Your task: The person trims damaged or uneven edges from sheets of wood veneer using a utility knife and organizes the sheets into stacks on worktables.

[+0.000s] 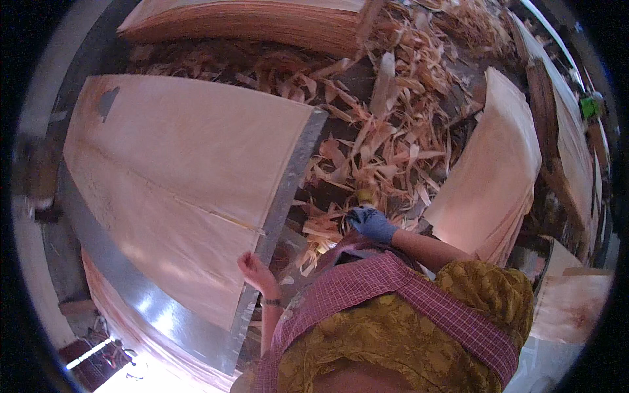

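My left hand is bare, with a dark band at the wrist. It hovers by the near right edge of a large pale veneer sheet, its fingers curled in and nothing visible in them. The sheet lies on a metal-edged table; a thin strip lies across it, ending near that hand. In a blue glove, my right hand is closed in front of my checked apron. Whatever it may grip is hidden. Just beyond it is a small yellowish thing, too blurred to name.
Curled veneer scraps heap the floor ahead. A thick stack of veneer stands at the far side. Another pale stack rises to the right, with more sheets beyond it. A bright green object sits at far right.
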### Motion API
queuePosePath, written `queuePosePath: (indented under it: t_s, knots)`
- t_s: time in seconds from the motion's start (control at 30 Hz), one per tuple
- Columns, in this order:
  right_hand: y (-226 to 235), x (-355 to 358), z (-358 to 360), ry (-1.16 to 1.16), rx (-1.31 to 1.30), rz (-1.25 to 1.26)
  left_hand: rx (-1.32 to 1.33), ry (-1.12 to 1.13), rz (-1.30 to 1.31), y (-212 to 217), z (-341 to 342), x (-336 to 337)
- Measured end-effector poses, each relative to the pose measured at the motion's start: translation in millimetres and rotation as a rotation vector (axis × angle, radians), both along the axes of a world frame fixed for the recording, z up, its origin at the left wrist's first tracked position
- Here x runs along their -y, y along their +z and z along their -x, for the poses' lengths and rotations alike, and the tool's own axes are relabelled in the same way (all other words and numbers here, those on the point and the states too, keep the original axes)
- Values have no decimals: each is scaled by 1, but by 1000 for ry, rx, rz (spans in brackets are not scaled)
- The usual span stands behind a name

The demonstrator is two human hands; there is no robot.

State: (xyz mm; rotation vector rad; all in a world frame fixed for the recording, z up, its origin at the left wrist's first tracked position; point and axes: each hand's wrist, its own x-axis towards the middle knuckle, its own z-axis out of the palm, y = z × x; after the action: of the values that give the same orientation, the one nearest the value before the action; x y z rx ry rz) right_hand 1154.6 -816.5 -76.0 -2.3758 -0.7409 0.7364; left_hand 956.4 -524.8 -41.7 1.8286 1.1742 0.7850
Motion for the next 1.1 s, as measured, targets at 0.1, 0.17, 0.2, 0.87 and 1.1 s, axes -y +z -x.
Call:
queuePosePath:
  t_s: [0.1, 0.17, 0.2, 0.87, 1.1]
  knots:
    - [-1, 49, -25, -102, -64, 72, -162, -280, -27, 21, -98, -5]
    - [-18, 74, -45, -143, -84, 77, -301, -416, -157, 37, -171, -3]
    - [-26, 88, -57, -139, -73, 82, -346, -446, -261, 41, -198, 2]
    - [-79, 138, -315, 939, 71, 246, -854, -176, -264, -22, -237, 35]
    - [-78, 43, -224, 1173, 87, 197, -221, -7, -429, 25, -116, 133]
